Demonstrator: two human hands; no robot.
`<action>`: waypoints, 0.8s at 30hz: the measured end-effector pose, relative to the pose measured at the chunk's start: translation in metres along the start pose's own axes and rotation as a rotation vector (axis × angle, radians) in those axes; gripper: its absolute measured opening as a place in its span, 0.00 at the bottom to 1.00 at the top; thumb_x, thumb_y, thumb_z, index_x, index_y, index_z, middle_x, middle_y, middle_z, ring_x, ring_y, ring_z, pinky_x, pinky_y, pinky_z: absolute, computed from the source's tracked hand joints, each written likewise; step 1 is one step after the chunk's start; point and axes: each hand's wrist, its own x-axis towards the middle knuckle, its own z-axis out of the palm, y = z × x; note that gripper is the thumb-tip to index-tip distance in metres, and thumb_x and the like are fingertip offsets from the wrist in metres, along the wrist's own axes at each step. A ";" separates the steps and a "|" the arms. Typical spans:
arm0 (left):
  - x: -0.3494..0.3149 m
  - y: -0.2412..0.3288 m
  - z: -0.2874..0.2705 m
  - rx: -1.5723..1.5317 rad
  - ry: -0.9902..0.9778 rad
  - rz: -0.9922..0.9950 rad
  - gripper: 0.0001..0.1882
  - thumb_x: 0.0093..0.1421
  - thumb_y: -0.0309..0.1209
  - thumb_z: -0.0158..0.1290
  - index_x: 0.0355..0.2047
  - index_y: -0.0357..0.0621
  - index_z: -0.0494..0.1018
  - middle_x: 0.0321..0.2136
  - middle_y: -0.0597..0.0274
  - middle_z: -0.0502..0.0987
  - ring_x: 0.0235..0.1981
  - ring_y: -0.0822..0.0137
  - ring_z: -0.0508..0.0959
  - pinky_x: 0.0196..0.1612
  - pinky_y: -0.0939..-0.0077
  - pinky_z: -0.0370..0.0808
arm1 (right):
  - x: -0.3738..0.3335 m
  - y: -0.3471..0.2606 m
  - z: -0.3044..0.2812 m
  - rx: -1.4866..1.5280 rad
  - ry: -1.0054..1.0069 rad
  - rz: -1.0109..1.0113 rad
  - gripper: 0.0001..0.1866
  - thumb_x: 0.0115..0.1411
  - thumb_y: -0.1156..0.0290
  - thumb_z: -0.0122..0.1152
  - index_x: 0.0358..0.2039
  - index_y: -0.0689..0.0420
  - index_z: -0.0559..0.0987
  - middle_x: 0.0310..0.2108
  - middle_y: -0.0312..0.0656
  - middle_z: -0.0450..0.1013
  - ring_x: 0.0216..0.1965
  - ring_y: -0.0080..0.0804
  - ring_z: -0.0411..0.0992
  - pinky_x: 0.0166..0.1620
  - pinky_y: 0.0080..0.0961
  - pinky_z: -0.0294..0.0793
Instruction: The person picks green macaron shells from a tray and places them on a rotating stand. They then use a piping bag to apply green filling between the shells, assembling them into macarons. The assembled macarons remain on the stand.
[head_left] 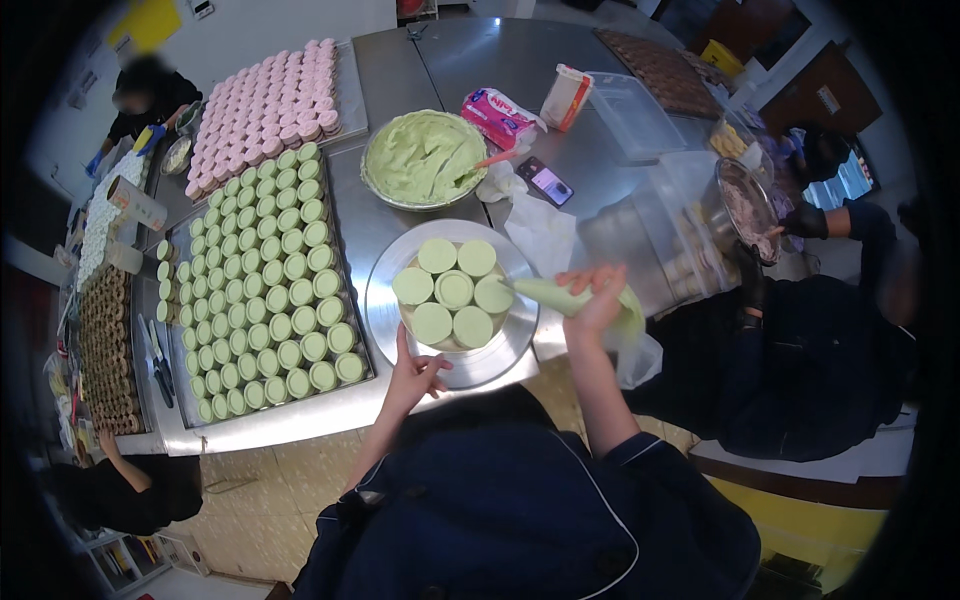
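My right hand is wrapped round a piping bag filled with pale green cream. Its tip meets the rightmost of several round green cakes, which sit in a ring around a middle one with a piped rim. They rest on a round board on a silver turntable. At the near left of the turntable is my left hand, its index finger stretched against the board's edge and the other fingers loosely apart, holding nothing.
Left stands a tray of green cakes, with pink-topped cakes behind. A bowl of green cream with a spatula is beyond the turntable, near a phone and crumpled tissue. At right, a co-worker's gloved hands hold a bowl.
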 end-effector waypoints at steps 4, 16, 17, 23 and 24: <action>0.014 -0.004 0.010 -0.054 0.109 -0.004 0.42 0.60 0.25 0.41 0.60 0.55 0.21 0.22 0.54 0.75 0.14 0.68 0.74 0.15 0.79 0.72 | -0.003 -0.007 -0.021 0.039 0.037 0.021 0.24 0.63 0.52 0.32 0.14 0.52 0.55 0.08 0.40 0.55 0.16 0.40 0.65 0.34 0.37 0.68; -0.019 -0.042 -0.003 -0.120 0.102 -0.044 0.37 0.59 0.19 0.31 0.60 0.58 0.24 0.20 0.51 0.71 0.16 0.64 0.75 0.18 0.76 0.75 | -0.009 -0.005 -0.059 0.051 0.160 0.021 0.24 0.64 0.52 0.33 0.15 0.52 0.55 0.09 0.39 0.54 0.17 0.40 0.65 0.33 0.36 0.68; -0.023 -0.043 -0.004 -0.128 0.102 -0.040 0.37 0.59 0.19 0.31 0.60 0.58 0.24 0.20 0.51 0.71 0.16 0.64 0.75 0.18 0.76 0.75 | -0.009 -0.004 -0.059 0.052 0.153 0.029 0.24 0.64 0.52 0.33 0.15 0.52 0.55 0.09 0.39 0.54 0.17 0.40 0.65 0.33 0.36 0.68; -0.033 -0.041 -0.007 -0.126 0.096 -0.097 0.37 0.60 0.19 0.31 0.60 0.60 0.23 0.20 0.50 0.71 0.17 0.64 0.75 0.19 0.75 0.76 | -0.010 -0.001 -0.057 0.023 0.158 0.050 0.24 0.63 0.52 0.34 0.14 0.52 0.55 0.10 0.39 0.54 0.17 0.39 0.65 0.34 0.36 0.67; -0.033 -0.040 -0.006 -0.124 0.099 -0.103 0.37 0.60 0.19 0.31 0.60 0.60 0.24 0.20 0.50 0.72 0.17 0.64 0.75 0.19 0.75 0.76 | -0.010 0.000 -0.055 0.025 0.173 0.053 0.24 0.63 0.52 0.34 0.14 0.52 0.55 0.10 0.39 0.54 0.17 0.39 0.65 0.34 0.36 0.67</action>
